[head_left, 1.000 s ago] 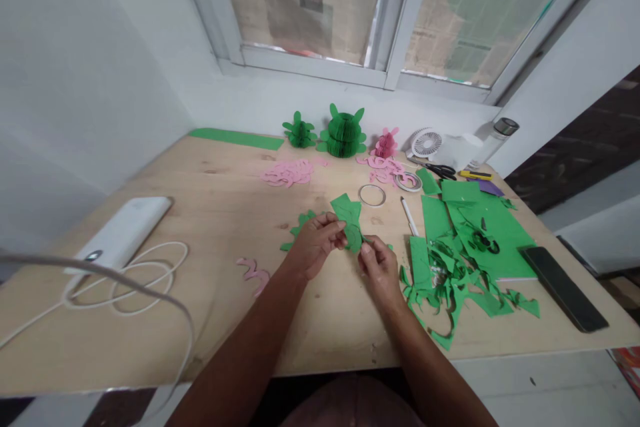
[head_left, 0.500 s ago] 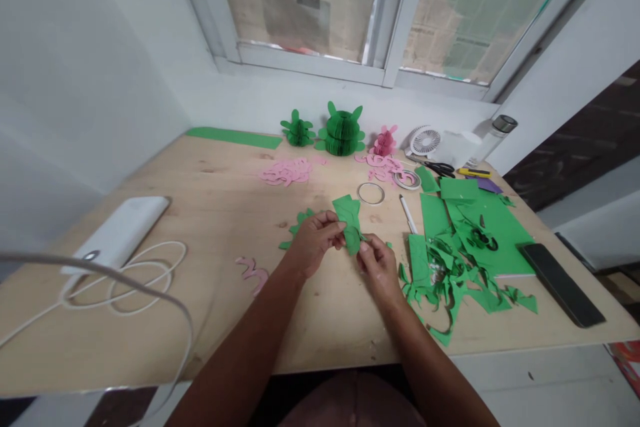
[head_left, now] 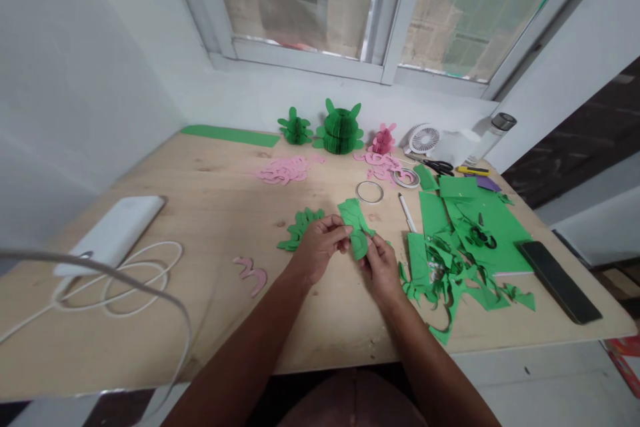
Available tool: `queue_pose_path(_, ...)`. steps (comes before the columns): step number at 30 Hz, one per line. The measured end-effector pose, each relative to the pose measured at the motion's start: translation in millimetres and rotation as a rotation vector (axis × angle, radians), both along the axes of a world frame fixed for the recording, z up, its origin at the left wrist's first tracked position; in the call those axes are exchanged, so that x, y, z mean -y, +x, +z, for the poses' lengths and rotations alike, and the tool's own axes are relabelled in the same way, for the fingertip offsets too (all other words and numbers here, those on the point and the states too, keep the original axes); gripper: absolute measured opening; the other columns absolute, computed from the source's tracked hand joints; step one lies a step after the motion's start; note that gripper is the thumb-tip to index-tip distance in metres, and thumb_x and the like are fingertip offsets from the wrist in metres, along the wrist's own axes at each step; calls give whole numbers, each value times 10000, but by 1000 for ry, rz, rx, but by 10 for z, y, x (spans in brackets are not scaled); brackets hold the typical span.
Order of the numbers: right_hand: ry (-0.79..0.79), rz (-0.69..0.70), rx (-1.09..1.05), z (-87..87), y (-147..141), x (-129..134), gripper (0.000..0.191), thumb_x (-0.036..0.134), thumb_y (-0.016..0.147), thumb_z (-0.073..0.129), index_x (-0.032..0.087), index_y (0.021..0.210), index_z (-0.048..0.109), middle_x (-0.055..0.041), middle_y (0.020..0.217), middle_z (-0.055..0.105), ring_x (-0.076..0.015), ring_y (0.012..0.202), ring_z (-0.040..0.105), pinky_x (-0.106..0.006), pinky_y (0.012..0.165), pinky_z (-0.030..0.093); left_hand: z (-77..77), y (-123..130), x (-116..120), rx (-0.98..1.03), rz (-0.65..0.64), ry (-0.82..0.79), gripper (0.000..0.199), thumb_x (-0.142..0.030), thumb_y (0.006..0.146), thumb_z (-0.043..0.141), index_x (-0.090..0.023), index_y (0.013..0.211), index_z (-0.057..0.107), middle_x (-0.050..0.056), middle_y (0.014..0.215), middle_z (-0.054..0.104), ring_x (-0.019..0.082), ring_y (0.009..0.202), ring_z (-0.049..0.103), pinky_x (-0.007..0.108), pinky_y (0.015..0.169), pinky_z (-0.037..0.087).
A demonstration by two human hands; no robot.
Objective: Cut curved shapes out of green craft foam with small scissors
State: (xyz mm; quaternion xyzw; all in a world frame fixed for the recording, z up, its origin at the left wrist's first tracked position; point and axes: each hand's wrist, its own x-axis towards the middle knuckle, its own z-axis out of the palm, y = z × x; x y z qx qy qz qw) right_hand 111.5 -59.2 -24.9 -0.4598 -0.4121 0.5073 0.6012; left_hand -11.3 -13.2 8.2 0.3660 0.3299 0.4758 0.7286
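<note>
A piece of green paper (head_left: 354, 215) with drawn outlines and a rounded lower end is held up over the middle of the table. My left hand (head_left: 323, 243) pinches its left edge, fingers closed. My right hand (head_left: 380, 260) is closed on its lower right side. Just beyond my left hand lie green paper cutouts (head_left: 299, 227) with wavy edges, partly covered by the hand. A pink curved cutout (head_left: 251, 275) rests to the left of my left forearm. Right of my right hand is a heap of green paper scraps (head_left: 445, 267).
Scissors (head_left: 481, 237) lie on green sheets (head_left: 510, 233), near a dark phone (head_left: 560, 280). A white pen (head_left: 407, 212), a ring (head_left: 370, 192) and pink cutouts (head_left: 284, 169) are farther back. Paper figures (head_left: 341, 130) and a small fan (head_left: 424, 139) stand by the wall. A white power bank (head_left: 113, 230) with cable sits left.
Both hands and the green paper have shifted slightly right, and the paper has tilted. More of the green cutouts beside my left hand now shows. The view has shifted slightly.
</note>
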Motion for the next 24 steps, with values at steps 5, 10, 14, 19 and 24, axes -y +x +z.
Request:
queue_pose_path(5, -23, -31, 9, -49, -2, -14, 320, 498, 798, 622, 180, 764, 625, 59, 489, 437, -74, 415, 303, -213, 385, 185, 19, 65, 45, -43, 94, 31, 195, -224, 614, 710, -169, 590, 524, -57, 469, 523, 67, 431, 457, 207, 453, 337)
queue_pose_path(10, -15, -32, 20, -30, -2, -26, 333, 513, 792, 618, 180, 788, 624, 47, 511, 473, -80, 424, 320, -216, 390, 206, 10, 69, 54, -102, 85, 66, 169, -239, 605, 708, -160, 610, 559, -38, 509, 560, 73, 439, 461, 213, 446, 338)
queue_pose_path(14, -14, -8, 12, 29, -12, -24, 347, 525, 787, 615, 179, 764, 609, 60, 482, 435, -74, 404, 290, -217, 382, 192, -3, 68, 54, -132, 82, 76, 143, -233, 605, 698, -154, 625, 581, -43, 483, 544, 69, 420, 442, 213, 434, 329)
queue_pose_path(19, -42, 24, -33, 74, -29, -9, 385, 542, 789, 605, 175, 678, 566, 80, 436, 376, -57, 372, 210, -218, 365, 137, 11, 73, 63, -151, 101, 71, 140, -226, 622, 681, -153, 589, 566, -47, 476, 538, 58, 402, 418, 210, 419, 312)
queue_pose_path(24, -29, 34, -2, 97, -31, -8, 393, 513, 809, 599, 176, 620, 533, 75, 430, 373, -58, 381, 223, -218, 371, 143, 40, 58, 67, -180, 107, 93, 160, -241, 647, 664, -153, 569, 557, -47, 468, 534, 58, 404, 418, 208, 419, 317)
